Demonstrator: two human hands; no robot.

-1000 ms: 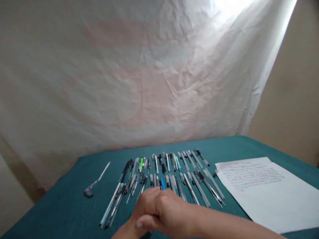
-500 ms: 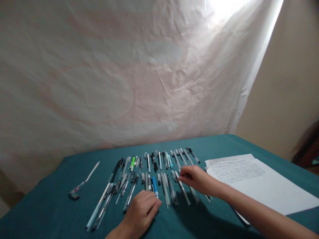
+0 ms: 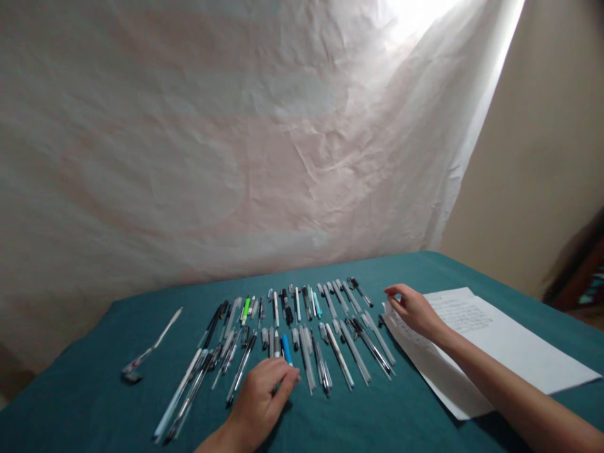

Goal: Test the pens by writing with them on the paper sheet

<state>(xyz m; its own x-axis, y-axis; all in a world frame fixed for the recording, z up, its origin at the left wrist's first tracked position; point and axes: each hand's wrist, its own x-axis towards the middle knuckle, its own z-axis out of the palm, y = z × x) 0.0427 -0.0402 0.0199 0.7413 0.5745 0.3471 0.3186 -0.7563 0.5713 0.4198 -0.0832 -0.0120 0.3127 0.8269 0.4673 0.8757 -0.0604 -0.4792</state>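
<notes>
My left hand (image 3: pixel 262 393) rests low on the table with its fingers curled and the thumb pressed along them. Whatever the curled fingers hold, if anything, is hidden. Just beyond the knuckles lies a blue marker (image 3: pixel 287 350), its lower end behind the hand. My right hand (image 3: pixel 411 309) is over the left edge of the white paper sheets (image 3: pixel 509 340), thumb and fingers slightly apart with nothing visible between them. Two rows of pens (image 3: pixel 340 355) spread between and beyond my hands. A bright green highlighter (image 3: pixel 245 311) lies in the far row.
Toward the left of the green tablecloth (image 3: pixel 117 415) lies a thin white strip with a crumpled dark end (image 3: pixel 132 372). Longer pens (image 3: pixel 177 396) lie to the left of my left hand. A pale hanging sheet (image 3: pixel 236 157) rises behind the table.
My right hand has moved right, from above the near row of pens to the paper's left edge. The paper's near left part now shows more below my arm. My left hand stays put.
</notes>
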